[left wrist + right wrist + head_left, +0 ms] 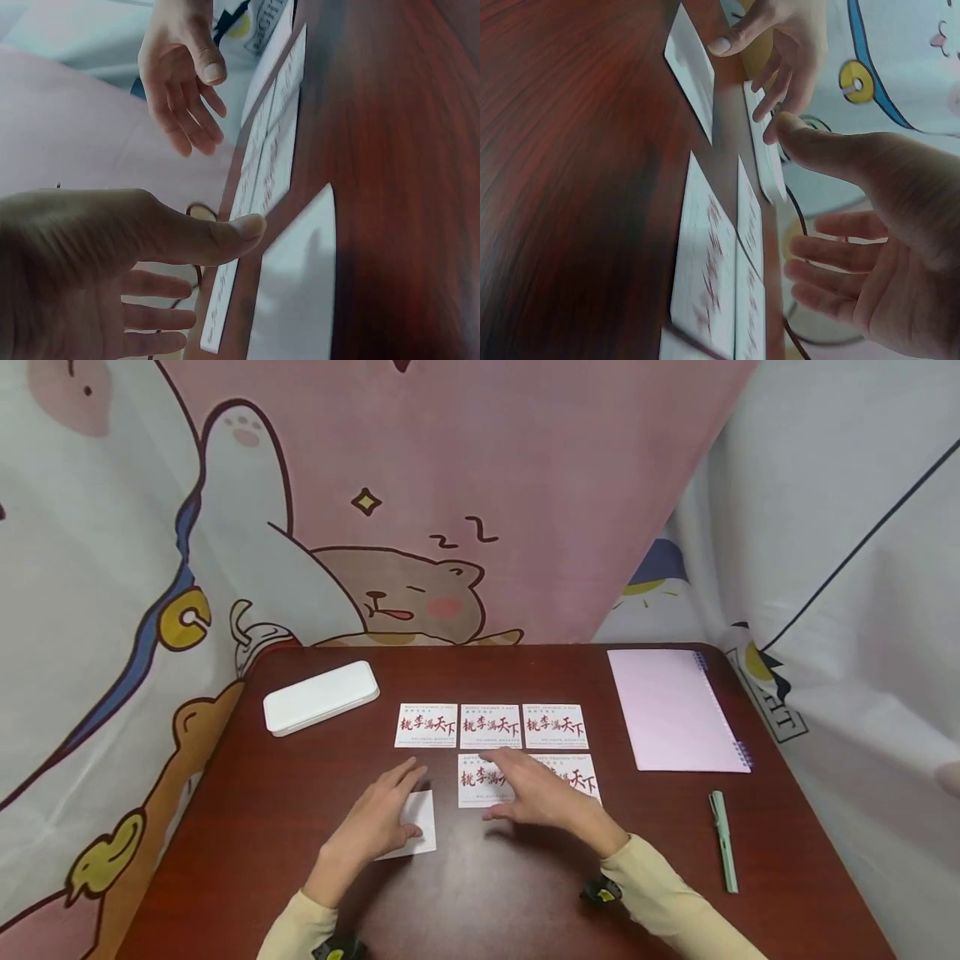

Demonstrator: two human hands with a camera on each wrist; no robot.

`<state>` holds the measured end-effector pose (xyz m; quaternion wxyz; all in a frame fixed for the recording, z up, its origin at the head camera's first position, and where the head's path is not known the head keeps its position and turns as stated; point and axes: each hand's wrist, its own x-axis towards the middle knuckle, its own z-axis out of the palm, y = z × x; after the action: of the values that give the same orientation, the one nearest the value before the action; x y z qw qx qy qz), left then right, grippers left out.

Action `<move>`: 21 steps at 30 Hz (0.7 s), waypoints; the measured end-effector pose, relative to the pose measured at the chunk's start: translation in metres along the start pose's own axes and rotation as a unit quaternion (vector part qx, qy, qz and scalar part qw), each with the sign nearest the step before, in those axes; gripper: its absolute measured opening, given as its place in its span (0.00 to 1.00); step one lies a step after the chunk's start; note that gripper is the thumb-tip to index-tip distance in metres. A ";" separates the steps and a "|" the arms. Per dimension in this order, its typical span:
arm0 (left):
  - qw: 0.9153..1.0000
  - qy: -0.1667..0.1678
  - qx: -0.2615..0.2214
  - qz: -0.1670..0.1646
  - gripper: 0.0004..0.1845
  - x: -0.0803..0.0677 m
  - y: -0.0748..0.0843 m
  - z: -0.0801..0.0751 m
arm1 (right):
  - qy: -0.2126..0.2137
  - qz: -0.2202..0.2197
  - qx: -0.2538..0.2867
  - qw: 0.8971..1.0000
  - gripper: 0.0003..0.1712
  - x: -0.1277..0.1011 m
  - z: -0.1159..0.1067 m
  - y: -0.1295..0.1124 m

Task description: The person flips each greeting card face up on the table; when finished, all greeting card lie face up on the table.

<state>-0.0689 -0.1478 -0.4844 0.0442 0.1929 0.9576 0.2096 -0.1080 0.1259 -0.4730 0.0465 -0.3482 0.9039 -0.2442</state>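
Observation:
My left hand (378, 814) hovers over a blank white card (424, 814) at the left of the lower row, thumb and fingers spread, holding nothing. In the left wrist view its thumb stands clear above that card. My right hand (538, 789) is held above two printed cards, partly hiding the middle lower card (472, 783) and the right lower card (583, 781). Its fingers are loosely parted, and nothing is between them. Behind these lies an upper row: a left card (426, 739), a middle card (491, 739) and a right card (556, 739), all with red Chinese writing.
A white case (322, 697) lies at the back left of the dark red table (262, 827). On the right are a pink spiral notebook (675, 714) and a light green pen (723, 843). A cartoon-printed cloth (525, 485) hangs behind and around the table.

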 end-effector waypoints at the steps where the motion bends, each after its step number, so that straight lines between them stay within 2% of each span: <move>1: 1.000 -0.006 0.000 -0.011 0.48 -0.003 -0.004 -0.001 | -0.010 0.002 0.005 1.000 0.51 0.005 0.004 -0.003; 6: 0.998 -0.018 0.002 -0.055 0.52 -0.018 -0.019 -0.005 | -0.055 -0.001 0.006 0.998 0.58 0.032 0.026 -0.025; 10: 0.996 -0.028 0.002 -0.080 0.55 -0.025 -0.027 -0.008 | -0.077 -0.020 -0.026 0.996 0.59 0.049 0.047 -0.040; 15: 0.995 -0.040 0.002 -0.087 0.56 -0.029 -0.032 -0.007 | -0.085 -0.027 -0.087 0.992 0.59 0.062 0.069 -0.051; 21: 0.995 -0.041 0.013 -0.088 0.53 -0.031 -0.036 -0.003 | -0.096 0.003 -0.118 0.988 0.58 0.070 0.083 -0.055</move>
<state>-0.0538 -0.1911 -0.4968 0.0987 0.1170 0.9709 0.1840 -0.1062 0.0111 -0.5140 0.0919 -0.3705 0.9188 -0.1008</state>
